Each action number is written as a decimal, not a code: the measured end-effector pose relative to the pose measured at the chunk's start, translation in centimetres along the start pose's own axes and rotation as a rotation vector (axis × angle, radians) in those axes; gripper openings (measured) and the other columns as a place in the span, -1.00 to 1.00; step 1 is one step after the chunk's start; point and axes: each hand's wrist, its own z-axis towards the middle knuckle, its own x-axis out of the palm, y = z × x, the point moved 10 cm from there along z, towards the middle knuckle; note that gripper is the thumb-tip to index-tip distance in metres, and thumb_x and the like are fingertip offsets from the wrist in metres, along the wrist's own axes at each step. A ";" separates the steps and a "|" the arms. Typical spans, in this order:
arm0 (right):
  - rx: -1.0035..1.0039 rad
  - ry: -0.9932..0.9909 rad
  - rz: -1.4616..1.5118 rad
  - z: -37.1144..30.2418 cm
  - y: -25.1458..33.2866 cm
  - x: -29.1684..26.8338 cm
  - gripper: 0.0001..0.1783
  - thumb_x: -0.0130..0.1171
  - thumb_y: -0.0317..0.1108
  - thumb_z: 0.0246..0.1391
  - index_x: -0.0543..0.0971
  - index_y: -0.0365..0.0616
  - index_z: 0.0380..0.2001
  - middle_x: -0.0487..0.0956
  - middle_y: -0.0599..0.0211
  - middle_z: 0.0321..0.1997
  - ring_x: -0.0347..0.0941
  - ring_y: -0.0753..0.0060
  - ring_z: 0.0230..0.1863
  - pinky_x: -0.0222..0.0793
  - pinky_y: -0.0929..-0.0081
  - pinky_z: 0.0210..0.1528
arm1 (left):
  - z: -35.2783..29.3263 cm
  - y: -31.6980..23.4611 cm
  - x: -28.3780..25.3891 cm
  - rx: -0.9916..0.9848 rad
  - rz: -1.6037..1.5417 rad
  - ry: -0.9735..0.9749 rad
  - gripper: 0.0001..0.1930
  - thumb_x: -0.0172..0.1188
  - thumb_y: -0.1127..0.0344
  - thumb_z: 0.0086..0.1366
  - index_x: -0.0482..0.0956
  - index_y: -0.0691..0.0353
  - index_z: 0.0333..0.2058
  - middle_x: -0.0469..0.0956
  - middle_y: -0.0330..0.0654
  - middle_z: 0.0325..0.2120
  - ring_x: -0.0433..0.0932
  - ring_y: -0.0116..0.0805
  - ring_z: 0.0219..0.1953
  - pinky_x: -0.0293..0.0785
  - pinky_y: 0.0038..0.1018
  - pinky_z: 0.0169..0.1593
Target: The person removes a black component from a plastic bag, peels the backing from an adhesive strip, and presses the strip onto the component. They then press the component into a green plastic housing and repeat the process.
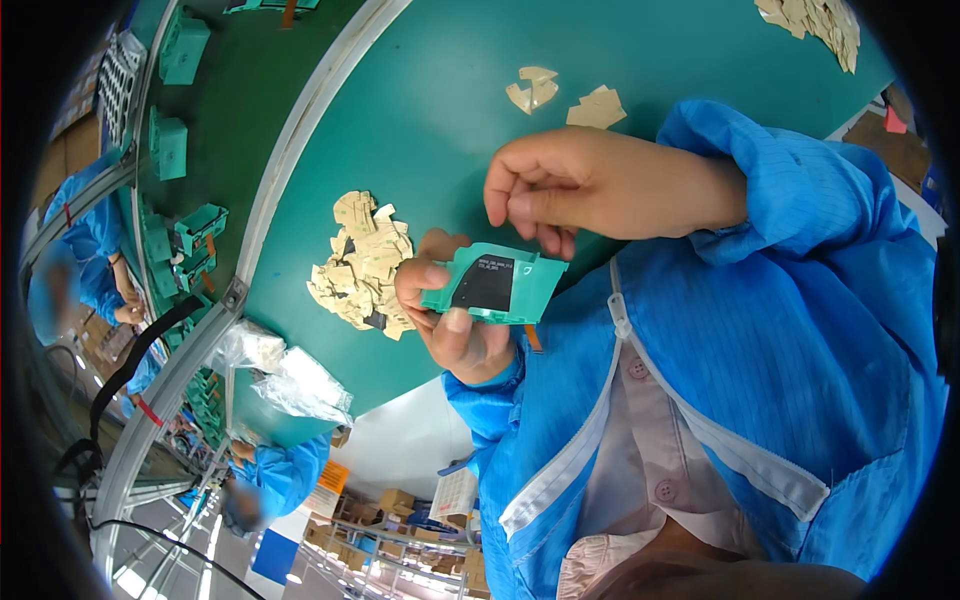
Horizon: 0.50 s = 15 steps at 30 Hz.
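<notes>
My left hand (pixel 455 325) grips a green plastic housing (pixel 535 285) by its left end, thumb and fingers on opposite edges. A black sheet (pixel 487 284) with small pale print covers part of the housing's face. Just above the housing is my right hand (pixel 590 185), its fingers curled in and the thumb bent toward them. Whatever lies between those fingertips, if anything, is hidden. A small orange strip (pixel 534 340) shows below the housing. Beside my left hand lies a heap of cream-coloured paper pieces (pixel 365 265), with some dark bits among them.
Loose cream pieces (pixel 597 107) lie on the green table (pixel 440 90) beyond my right hand; another pile (pixel 815 28) is at the far right. Clear plastic bags (pixel 305 385) rest at the left edge. Past a metal rail (pixel 285 140), green housings (pixel 168 148) stand on a belt; co-workers sit beyond.
</notes>
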 end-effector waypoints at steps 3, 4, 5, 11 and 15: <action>0.043 0.037 -0.074 0.2 0.0 0.6 -0.48 0.11 0.07 0.24 0.56 -0.28 -0.21 0.50 0.34 -0.38 0.44 0.54 -0.35 0.31 0.62 -0.32 | 0.2 -0.2 -0.3 0.040 -0.092 -0.018 -0.68 0.29 0.42 0.03 0.47 0.25 -0.20 0.39 -0.11 -0.34 0.47 -0.33 -0.33 0.48 -0.46 -0.27; 0.073 0.062 -0.118 0.2 0.1 1.2 -0.44 0.08 0.13 0.25 0.58 -0.27 -0.25 0.50 0.33 -0.38 0.43 0.53 -0.35 0.32 0.61 -0.29 | 0.3 -0.3 -0.4 0.049 -0.095 -0.016 -0.68 0.29 0.42 0.03 0.47 0.25 -0.20 0.39 -0.11 -0.34 0.47 -0.33 -0.33 0.48 -0.46 -0.27; 0.070 0.075 -0.190 -0.2 0.7 1.7 -0.57 -0.03 0.00 0.36 0.55 -0.16 -0.31 0.34 0.59 -0.53 0.19 0.75 -0.48 0.14 0.63 -0.46 | 0.4 -0.2 -0.3 0.043 -0.102 -0.009 -0.68 0.29 0.42 0.03 0.48 0.25 -0.20 0.39 -0.11 -0.34 0.48 -0.32 -0.33 0.49 -0.45 -0.27; -0.014 0.158 -0.224 0.8 1.7 3.8 -0.56 -0.01 0.00 0.35 0.53 -0.19 -0.36 0.31 0.60 -0.55 0.15 0.78 -0.48 0.09 0.64 -0.47 | 0.5 -0.5 -0.2 0.045 -0.162 0.062 -0.68 0.31 0.40 0.05 0.48 0.24 -0.19 0.38 -0.12 -0.32 0.48 -0.31 -0.29 0.52 -0.43 -0.21; -0.027 0.224 -0.264 1.4 2.8 5.1 -0.57 0.01 0.00 0.35 0.54 -0.19 -0.29 0.34 0.59 -0.51 0.16 0.80 -0.47 0.09 0.65 -0.47 | 0.8 -1.4 -0.1 0.095 -0.229 0.049 -0.58 0.32 0.31 0.07 0.46 0.24 -0.08 0.38 -0.11 -0.19 0.45 -0.22 -0.08 0.48 -0.33 0.01</action>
